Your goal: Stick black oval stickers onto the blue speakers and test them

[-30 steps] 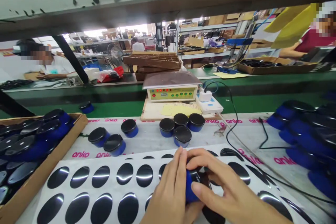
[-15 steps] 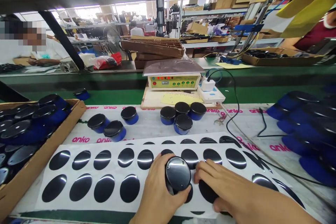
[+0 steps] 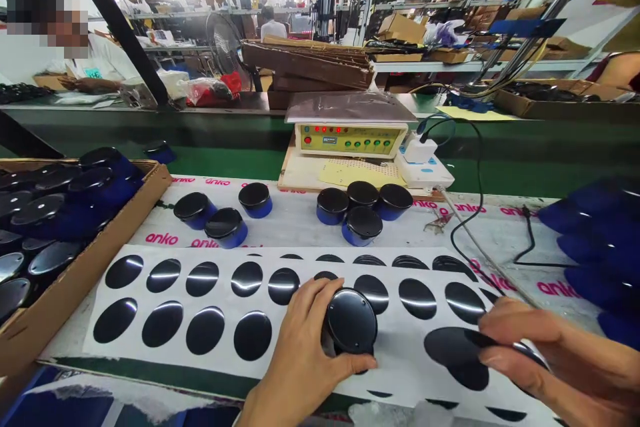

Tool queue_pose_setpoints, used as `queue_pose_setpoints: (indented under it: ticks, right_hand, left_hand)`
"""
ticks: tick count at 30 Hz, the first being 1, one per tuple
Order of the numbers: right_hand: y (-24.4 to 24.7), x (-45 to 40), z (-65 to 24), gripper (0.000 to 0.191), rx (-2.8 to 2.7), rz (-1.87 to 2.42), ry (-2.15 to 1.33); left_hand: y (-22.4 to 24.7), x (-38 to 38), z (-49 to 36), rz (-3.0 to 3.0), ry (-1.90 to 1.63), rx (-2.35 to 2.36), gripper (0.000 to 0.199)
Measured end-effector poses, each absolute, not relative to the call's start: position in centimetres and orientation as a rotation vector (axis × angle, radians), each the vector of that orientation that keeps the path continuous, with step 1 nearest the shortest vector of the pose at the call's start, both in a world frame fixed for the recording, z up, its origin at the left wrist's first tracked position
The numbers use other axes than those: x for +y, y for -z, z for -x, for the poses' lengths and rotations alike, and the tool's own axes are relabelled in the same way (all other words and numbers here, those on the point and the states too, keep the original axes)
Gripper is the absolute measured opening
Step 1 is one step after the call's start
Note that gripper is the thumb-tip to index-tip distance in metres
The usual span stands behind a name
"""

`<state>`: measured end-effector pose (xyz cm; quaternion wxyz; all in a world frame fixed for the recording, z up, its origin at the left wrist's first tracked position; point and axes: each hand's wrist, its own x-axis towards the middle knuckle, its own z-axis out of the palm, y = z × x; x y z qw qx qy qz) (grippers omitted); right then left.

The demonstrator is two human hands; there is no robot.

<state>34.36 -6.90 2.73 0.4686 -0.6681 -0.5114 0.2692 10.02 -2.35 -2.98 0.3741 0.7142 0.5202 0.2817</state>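
Note:
My left hand [image 3: 305, 353] is wrapped round a round black-topped part [image 3: 352, 321], its flat face turned up, above the white sheet [image 3: 200, 363]. Black discs [image 3: 253, 335] lie in rows on that sheet. At the right, my right hand [image 3: 545, 353] pinches the edge of a thin black disc [image 3: 453, 345] between thumb and fingers. This disc is held over the sheet and overlaps another dark disc below it. Several blue parts with black tops [image 3: 363, 225] stand behind the sheet.
A cardboard box [image 3: 125, 213] full of blue-black parts stands at the left. More blue parts [image 3: 590, 233] are stacked at the right. A control box [image 3: 353, 140], a power strip [image 3: 425, 170] and a black cable [image 3: 481, 173] lie behind. A person [image 3: 107, 57] sits across the bench.
My right hand has moved right, away from the left hand, and now holds a thin black disc up. My left hand keeps its hold on the round part. The camera view has shifted.

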Motion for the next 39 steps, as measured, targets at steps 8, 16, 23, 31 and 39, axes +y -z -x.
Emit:
queue_pose_setpoints:
  ticks: [8,16,23,31,39]
  right_hand:
    - [1.3,-4.1,-26.1,0.025,-0.951,1.32,-1.128]
    - [1.6,-4.4,-25.8,0.026,-0.915,1.333,-1.238]
    - [1.0,-4.0,-25.4,0.027,-1.071,1.418,-1.05]
    - [0.5,-4.0,-24.9,0.025,-1.293,1.53,-0.791]
    - [0.4,-4.1,-24.7,0.023,-1.46,1.567,-0.618]
  left_hand:
    - [3.2,-2.3,-10.0,-1.98,-0.788,1.273,0.081]
    - [2.9,-2.1,-10.0,-2.059,-0.839,1.262,0.081]
    - [2.9,-2.2,-10.0,-2.081,-0.842,1.255,0.082]
    - [2.7,-2.0,-9.9,-2.075,-0.847,1.267,0.079]
    - [2.8,-2.0,-9.9,-2.081,-0.848,1.26,0.072]
